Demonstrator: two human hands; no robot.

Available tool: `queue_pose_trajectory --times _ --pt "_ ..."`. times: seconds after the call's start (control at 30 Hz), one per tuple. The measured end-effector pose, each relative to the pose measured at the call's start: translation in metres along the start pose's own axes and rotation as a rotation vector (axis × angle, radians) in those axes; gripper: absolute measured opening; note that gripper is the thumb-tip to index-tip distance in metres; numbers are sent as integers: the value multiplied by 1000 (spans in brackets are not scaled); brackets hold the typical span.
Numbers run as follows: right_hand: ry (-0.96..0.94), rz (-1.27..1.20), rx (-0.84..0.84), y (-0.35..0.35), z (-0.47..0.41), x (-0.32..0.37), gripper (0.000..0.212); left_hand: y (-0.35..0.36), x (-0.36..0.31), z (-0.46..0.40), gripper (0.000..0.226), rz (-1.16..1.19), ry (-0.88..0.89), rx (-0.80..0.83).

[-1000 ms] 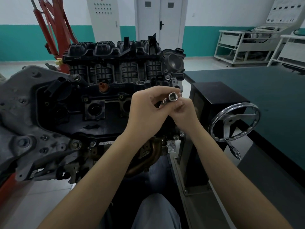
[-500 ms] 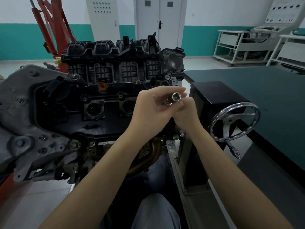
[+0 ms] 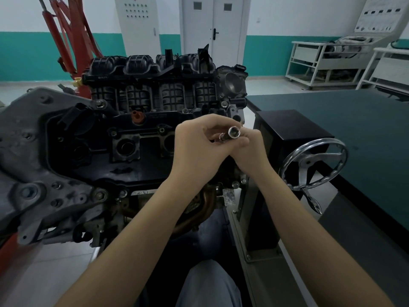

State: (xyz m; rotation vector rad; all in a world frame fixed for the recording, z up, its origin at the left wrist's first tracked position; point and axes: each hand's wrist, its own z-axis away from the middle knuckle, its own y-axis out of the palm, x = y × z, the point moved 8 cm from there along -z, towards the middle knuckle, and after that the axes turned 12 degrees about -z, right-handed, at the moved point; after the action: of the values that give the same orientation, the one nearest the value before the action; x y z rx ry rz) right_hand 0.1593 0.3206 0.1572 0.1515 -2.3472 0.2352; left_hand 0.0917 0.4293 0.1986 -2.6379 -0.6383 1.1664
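A shiny metal socket (image 3: 233,132) sits between my two hands in front of a car engine (image 3: 141,120) on a stand. My left hand (image 3: 197,147) curls its fingers and thumb round the socket's rear part, and its open hex end faces me. My right hand (image 3: 250,149) is pressed against the left from the right, its fingers pinching the socket from that side. A small dark piece behind the socket is mostly hidden by my fingers.
A chrome handwheel (image 3: 314,165) on a black box (image 3: 290,129) stands right of my hands. A dark green table (image 3: 354,129) fills the right side. A red hoist (image 3: 70,41) rises behind the engine. White racks (image 3: 327,60) line the far right wall.
The socket has turned and shifted slightly right between my fingers; its open end points more toward me. Both hands stay together at the same spot.
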Motion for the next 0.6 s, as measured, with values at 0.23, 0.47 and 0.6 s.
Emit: queue_pose_trajectory --times 0.23,0.47,0.6 --pt "26 20 16 1 1 -9 16 9 -3 0 30 147 29 164" --pt "69 29 83 9 2 -2 39 1 0 1 29 79 -6 33" --pt "61 34 40 2 4 -12 32 8 -5 3 34 141 38 162"
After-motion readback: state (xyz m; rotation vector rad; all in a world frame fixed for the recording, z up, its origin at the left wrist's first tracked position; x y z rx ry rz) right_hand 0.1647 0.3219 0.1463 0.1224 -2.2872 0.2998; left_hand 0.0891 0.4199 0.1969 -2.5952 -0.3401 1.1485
